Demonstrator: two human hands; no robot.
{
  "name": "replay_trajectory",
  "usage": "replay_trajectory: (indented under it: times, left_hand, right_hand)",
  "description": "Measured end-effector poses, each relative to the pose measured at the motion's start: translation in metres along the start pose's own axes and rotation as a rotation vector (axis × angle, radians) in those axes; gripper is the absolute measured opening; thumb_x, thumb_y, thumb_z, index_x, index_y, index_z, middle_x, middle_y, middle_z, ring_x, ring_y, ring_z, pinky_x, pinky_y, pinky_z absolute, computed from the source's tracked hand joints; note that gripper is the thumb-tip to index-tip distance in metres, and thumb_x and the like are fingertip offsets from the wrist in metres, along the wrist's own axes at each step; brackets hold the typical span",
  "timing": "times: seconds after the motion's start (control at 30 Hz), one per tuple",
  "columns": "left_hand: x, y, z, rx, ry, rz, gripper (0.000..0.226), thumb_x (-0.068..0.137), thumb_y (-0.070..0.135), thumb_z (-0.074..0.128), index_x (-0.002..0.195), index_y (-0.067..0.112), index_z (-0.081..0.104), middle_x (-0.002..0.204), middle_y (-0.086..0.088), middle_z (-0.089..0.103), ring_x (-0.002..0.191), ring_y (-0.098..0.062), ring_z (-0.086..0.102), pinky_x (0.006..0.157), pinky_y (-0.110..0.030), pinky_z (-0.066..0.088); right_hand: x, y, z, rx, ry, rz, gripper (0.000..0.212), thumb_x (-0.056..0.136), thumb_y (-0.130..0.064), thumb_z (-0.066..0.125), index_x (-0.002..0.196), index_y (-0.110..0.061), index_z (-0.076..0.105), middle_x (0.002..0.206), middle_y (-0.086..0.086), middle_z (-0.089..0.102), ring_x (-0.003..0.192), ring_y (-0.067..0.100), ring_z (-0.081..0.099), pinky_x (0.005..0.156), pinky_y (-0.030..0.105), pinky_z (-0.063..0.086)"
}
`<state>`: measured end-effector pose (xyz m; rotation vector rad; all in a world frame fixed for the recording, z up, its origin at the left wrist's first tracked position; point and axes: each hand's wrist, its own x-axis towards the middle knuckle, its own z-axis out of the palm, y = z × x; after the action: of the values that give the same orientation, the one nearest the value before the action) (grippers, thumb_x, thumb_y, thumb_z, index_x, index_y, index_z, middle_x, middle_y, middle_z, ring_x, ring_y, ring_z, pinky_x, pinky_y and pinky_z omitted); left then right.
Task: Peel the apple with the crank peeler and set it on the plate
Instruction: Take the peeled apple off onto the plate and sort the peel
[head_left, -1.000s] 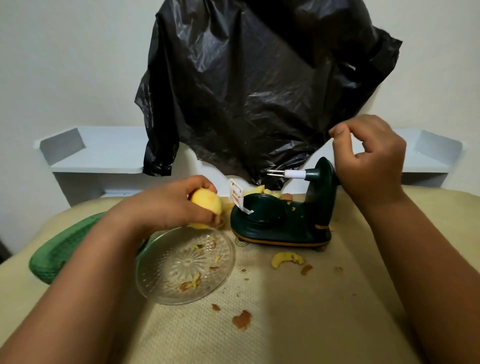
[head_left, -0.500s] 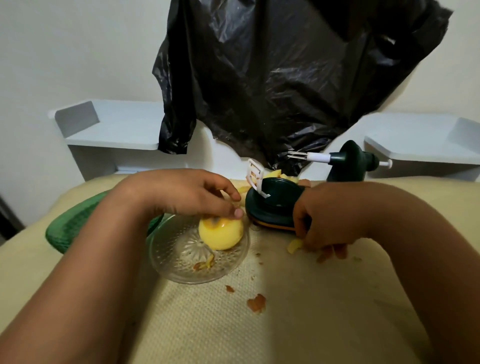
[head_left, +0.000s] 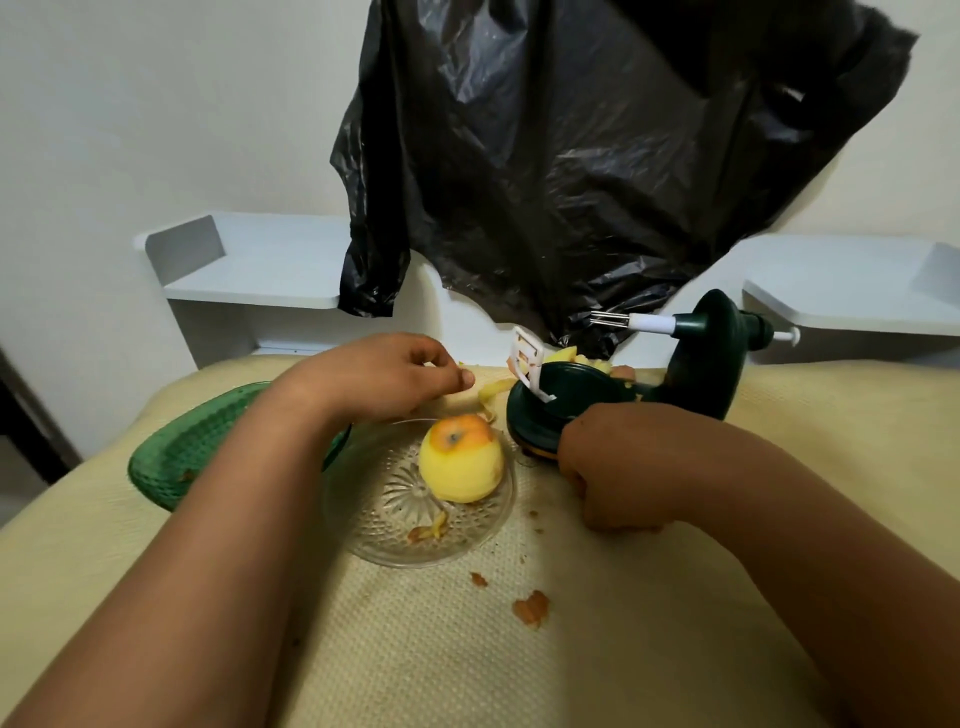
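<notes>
apple (head_left: 461, 462): peeled, upright on glass plate (head_left: 363, 509), beside crank peeler (head_left: 691, 374) | left hand (head_left: 384, 379): above apple, fingers loosely curled, empty | right hand (head_left: 618, 483): knuckles down on cloth, contents hidden | advice: lift scraps gently, leave plate unmoved

apple (head_left: 461, 462) on plate (head_left: 379, 540), peeler (head_left: 691, 374) right

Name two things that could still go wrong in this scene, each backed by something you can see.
1. The apple sits off-centre on the glass plate, near its rim; a nudge from the left hand just above might roll it off.
2. The right hand lies close below the crank peeler, whose fork prongs stand bare; lifting carelessly could catch them.
</notes>
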<state>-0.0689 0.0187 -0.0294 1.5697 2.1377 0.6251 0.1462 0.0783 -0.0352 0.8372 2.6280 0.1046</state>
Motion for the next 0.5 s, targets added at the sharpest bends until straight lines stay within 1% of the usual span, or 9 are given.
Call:
replay_trajectory:
  times: [0.03,0.07,0.13,0.17,0.23,0.3,0.37,0.43,0.5]
  left_hand:
    - [0.0,-0.001,0.001,0.035,0.011,-0.017,0.03,0.09,0.058,0.065,0.106,0.034,0.072,0.105,0.005,0.07,0.097,-0.017,0.066,0.096,-0.038,0.053]
    - [-0.002,-0.002,0.001,0.052,0.024,-0.023,0.026,0.092,0.053,0.064,0.104,0.032,0.072,0.104,0.003,0.07,0.095,-0.017,0.065,0.096,-0.04,0.053]
    - [-0.012,-0.004,0.002,-0.007,0.082,-0.006,0.018,0.094,0.046,0.064,0.097,0.031,0.073,0.098,0.004,0.072,0.091,-0.017,0.067,0.092,-0.041,0.056]
    - [-0.018,-0.006,0.002,-0.056,0.122,0.006,0.016,0.094,0.044,0.063,0.093,0.032,0.073,0.095,0.006,0.073,0.089,-0.016,0.069,0.089,-0.041,0.057]
    - [-0.033,-0.011,0.003,-0.097,0.21,0.02,0.016,0.095,0.044,0.062,0.088,0.034,0.072,0.088,0.012,0.073,0.083,-0.01,0.07,0.077,-0.033,0.056]
    - [-0.046,-0.016,0.005,-0.072,0.272,0.006,0.017,0.095,0.047,0.061,0.087,0.036,0.07,0.086,0.014,0.071,0.078,-0.005,0.066,0.066,-0.027,0.048]
    - [-0.053,-0.018,0.008,-0.039,0.284,-0.014,0.016,0.096,0.046,0.06,0.092,0.034,0.07,0.091,0.014,0.07,0.08,-0.003,0.062,0.065,-0.026,0.044]
    - [-0.059,-0.018,0.011,-0.032,0.268,-0.026,0.015,0.097,0.041,0.059,0.095,0.032,0.071,0.093,0.014,0.07,0.082,-0.002,0.062,0.066,-0.023,0.044]
    - [-0.065,-0.017,0.014,-0.04,0.263,-0.024,0.014,0.097,0.039,0.059,0.098,0.032,0.071,0.095,0.014,0.07,0.084,-0.002,0.063,0.065,-0.023,0.044]
  right_hand:
    - [-0.001,0.001,0.0,0.03,-0.006,-0.012,0.022,0.087,-0.023,0.064,0.07,-0.024,0.05,0.067,-0.004,0.058,0.054,0.008,0.057,0.047,0.02,0.045]
    - [-0.003,0.001,-0.001,0.077,-0.016,-0.031,0.018,0.087,-0.026,0.065,0.073,-0.022,0.055,0.069,-0.003,0.062,0.053,0.01,0.06,0.047,0.022,0.05]
    - [-0.008,0.002,-0.004,0.232,-0.023,-0.096,0.013,0.084,-0.03,0.067,0.079,-0.018,0.066,0.075,0.001,0.068,0.057,0.013,0.066,0.052,0.026,0.059]
    - [-0.011,0.002,-0.008,0.32,-0.014,-0.143,0.013,0.084,-0.031,0.068,0.081,-0.019,0.069,0.077,0.0,0.07,0.059,0.009,0.066,0.052,0.024,0.059]
    - [-0.02,-0.001,-0.019,0.483,0.044,-0.257,0.008,0.084,-0.029,0.067,0.079,-0.023,0.07,0.071,-0.007,0.07,0.055,0.001,0.061,0.05,0.013,0.05]
    - [-0.025,-0.01,-0.031,0.627,0.169,-0.329,0.008,0.084,-0.025,0.067,0.076,-0.024,0.069,0.064,-0.012,0.068,0.052,-0.003,0.057,0.05,0.011,0.045]
    - [-0.022,-0.024,-0.038,0.695,0.352,-0.331,0.01,0.082,-0.022,0.067,0.073,-0.021,0.069,0.058,-0.016,0.064,0.049,-0.004,0.052,0.048,0.011,0.041]
    - [-0.017,-0.041,-0.04,0.666,0.525,-0.311,0.01,0.08,-0.019,0.067,0.071,-0.018,0.068,0.051,-0.016,0.056,0.05,-0.003,0.05,0.046,0.01,0.036]
    - [-0.012,-0.054,-0.038,0.681,0.616,-0.281,0.009,0.08,-0.019,0.067,0.072,-0.017,0.068,0.049,-0.012,0.05,0.049,0.001,0.046,0.047,0.011,0.034]
